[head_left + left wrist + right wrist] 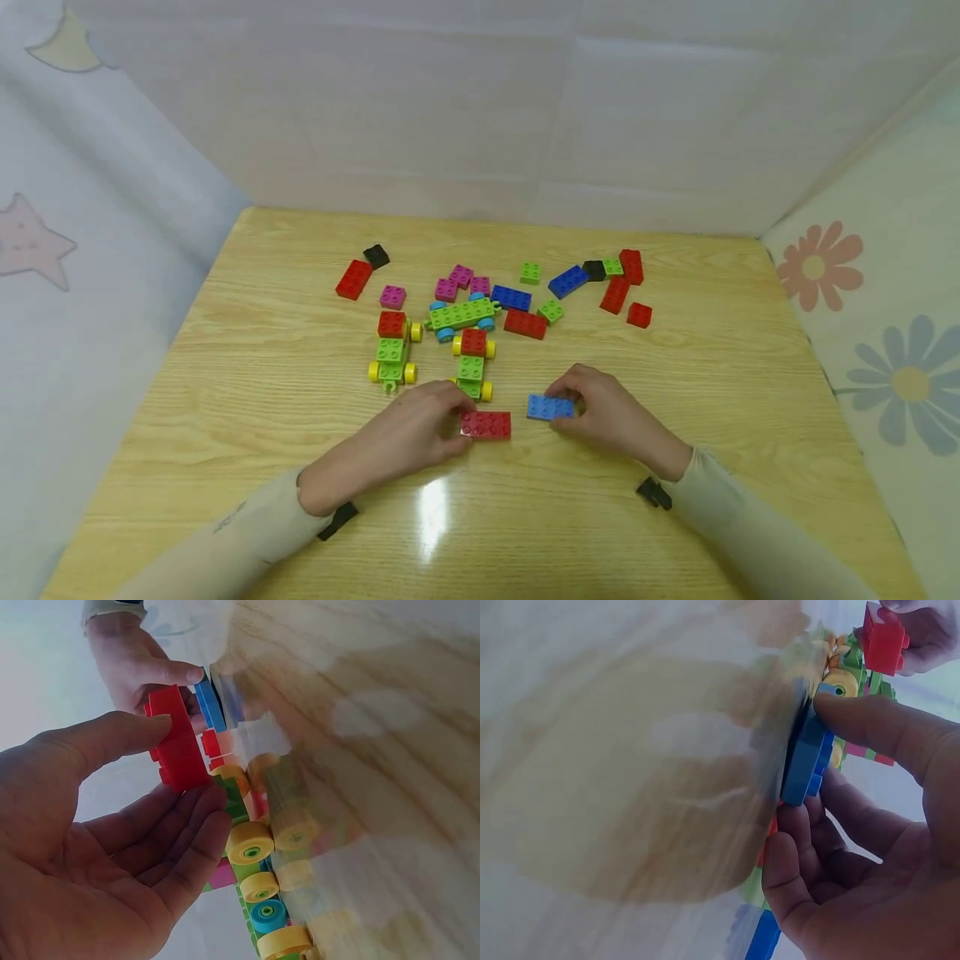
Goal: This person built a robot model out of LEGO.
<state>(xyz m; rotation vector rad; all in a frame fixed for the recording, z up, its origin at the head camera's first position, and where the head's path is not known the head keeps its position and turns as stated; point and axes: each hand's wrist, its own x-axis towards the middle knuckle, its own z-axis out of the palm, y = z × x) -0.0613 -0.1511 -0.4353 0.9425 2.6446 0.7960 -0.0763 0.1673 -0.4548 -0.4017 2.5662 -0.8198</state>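
Note:
My left hand [420, 425] pinches a red brick [486, 425] by its left end, thumb on the near side; in the left wrist view the red brick [178, 739] lies between thumb and fingers. My right hand [609, 417] holds a light blue brick [550, 407] at its right end. In the right wrist view the blue brick [807, 754] is between thumb and fingertips, close to the tabletop. The two bricks are side by side with a gap between them. Just beyond the red brick stands a wheeled green car with a red block [473, 342].
Another car [391, 350] stands to the left, and a green wheeled base [462, 314] lies behind. Several loose red, pink, blue, green and black bricks are spread behind them, including a red one [354, 279] at left and one [639, 314] at right on the wooden table [247, 375].

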